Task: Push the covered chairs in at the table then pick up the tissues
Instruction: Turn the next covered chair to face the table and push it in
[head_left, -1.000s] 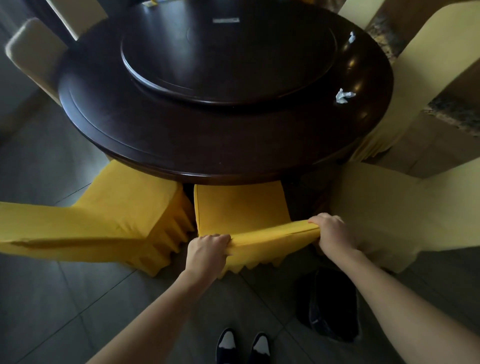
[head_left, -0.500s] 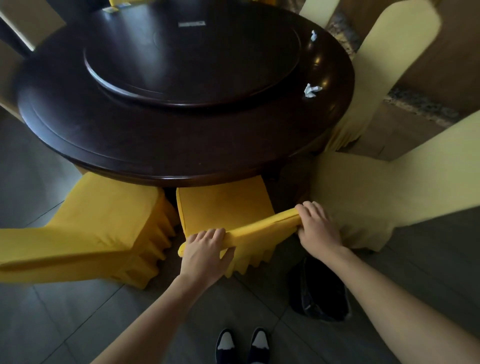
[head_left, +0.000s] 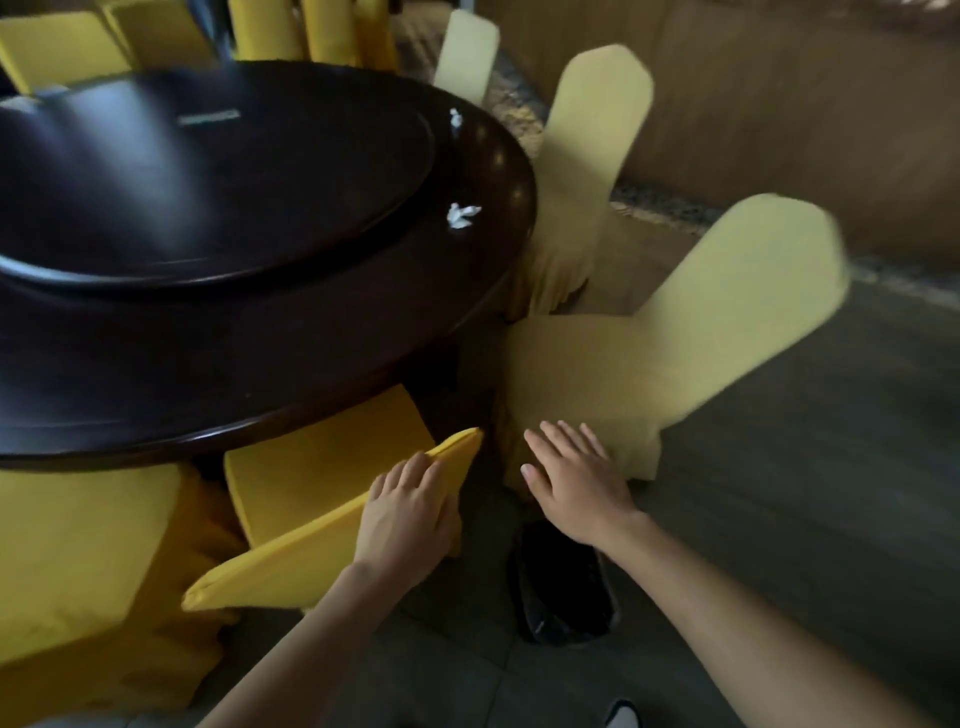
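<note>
A yellow-covered chair (head_left: 317, 467) stands in front of me, its seat tucked under the dark round table (head_left: 249, 374). My left hand (head_left: 408, 512) lies flat on top of its backrest, fingers together, not clearly gripping. My right hand (head_left: 574, 478) hovers open, fingers spread, over the front corner of a paler covered chair (head_left: 675, 353) to the right, which stands out from the table. Two crumpled white tissues lie on the table's right side, the near tissue (head_left: 461, 215) beside the turntable and the far tissue (head_left: 456, 118) further back.
A dark turntable (head_left: 208, 192) fills the table's middle. Another yellow chair (head_left: 78, 545) stands at the left, and more covered chairs (head_left: 587, 156) ring the far right. A black bag (head_left: 563, 587) lies on the tiled floor between my arms.
My right hand has let go of the yellow chair's backrest and moved right toward the paler chair. My view has swung right. My left hand has slid along the backrest.
</note>
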